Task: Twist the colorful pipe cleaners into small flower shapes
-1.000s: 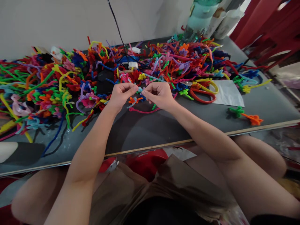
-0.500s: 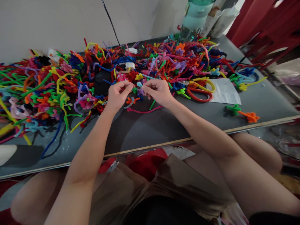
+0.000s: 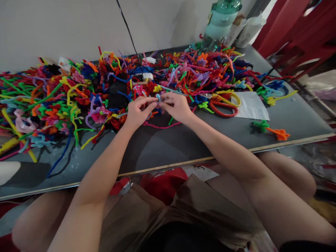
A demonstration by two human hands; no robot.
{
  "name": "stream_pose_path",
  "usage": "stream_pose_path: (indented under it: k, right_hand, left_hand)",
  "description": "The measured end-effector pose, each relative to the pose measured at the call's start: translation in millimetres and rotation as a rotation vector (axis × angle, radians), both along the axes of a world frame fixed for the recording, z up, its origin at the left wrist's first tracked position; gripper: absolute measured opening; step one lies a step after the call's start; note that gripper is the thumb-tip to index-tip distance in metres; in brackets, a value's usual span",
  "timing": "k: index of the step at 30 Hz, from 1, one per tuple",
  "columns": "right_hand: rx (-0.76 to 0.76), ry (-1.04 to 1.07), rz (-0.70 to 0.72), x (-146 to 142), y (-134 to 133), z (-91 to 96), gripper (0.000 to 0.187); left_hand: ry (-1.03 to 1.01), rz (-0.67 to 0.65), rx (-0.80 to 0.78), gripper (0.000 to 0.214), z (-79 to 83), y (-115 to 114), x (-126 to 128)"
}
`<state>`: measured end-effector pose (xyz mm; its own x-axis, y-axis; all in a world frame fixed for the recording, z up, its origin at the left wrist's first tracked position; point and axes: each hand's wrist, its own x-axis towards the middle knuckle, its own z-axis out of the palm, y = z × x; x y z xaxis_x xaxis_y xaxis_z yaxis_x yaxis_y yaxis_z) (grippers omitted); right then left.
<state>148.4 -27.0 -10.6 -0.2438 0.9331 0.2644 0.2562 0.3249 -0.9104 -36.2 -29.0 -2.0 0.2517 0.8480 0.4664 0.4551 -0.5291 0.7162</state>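
Between my fingertips, over the near edge of the heap, is a small light blue pipe cleaner piece point(image 3: 158, 96). My right hand point(image 3: 177, 105) pinches it from the right. My left hand point(image 3: 141, 111) meets it from the left, thumb and forefinger closed at the same spot. The fingers cover most of the piece, so its full shape is hidden. Just below the hands a pink pipe cleaner point(image 3: 162, 126) lies on the dark table point(image 3: 168, 148).
A heap of coloured pipe cleaners point(image 3: 78, 87) spreads along the wall. To the right lie red-and-yellow scissors point(image 3: 224, 109), a white sheet point(image 3: 250, 106) and an orange-and-green pipe cleaner flower point(image 3: 280, 134). A green bottle point(image 3: 219, 26) and paper cups point(image 3: 250, 31) stand at the back right.
My left hand has moved right, so its fingertips now meet those of my right hand at the light blue piece. The right hand has barely shifted. The view has tilted slightly.
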Motion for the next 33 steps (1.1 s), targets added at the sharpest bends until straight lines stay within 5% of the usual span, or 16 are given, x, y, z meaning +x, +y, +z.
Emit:
stream_pose_path:
  k: [6, 17, 22, 25, 33]
  right_hand:
    - [-0.147, 0.11, 0.086, -4.2, 1.3, 0.4, 0.041]
    - [-0.116, 0.024, 0.134, -2.9, -0.8, 1.6, 0.06]
    - [0.237, -0.279, -0.22, 23.5, 4.8, 19.4, 0.039]
    - [0.266, -0.411, -0.444, 39.1, 12.2, 24.0, 0.032]
    - [0.194, -0.743, -0.349, 34.9, 16.5, 15.2, 0.024]
  left_hand:
    - [-0.267, -0.019, -0.118, 0.051, -9.9, -1.4, 14.4]
    - [-0.285, -0.007, -0.169, 0.044, -7.9, -3.4, 16.7]
    - [-0.246, 0.095, -0.11, 0.042, -4.3, -6.4, 18.7]
    - [-0.241, 0.106, -0.128, 0.04, -4.7, -7.5, 18.4]
    - [0.385, -0.052, -0.018, 0.014, -3.8, -19.8, 23.6]
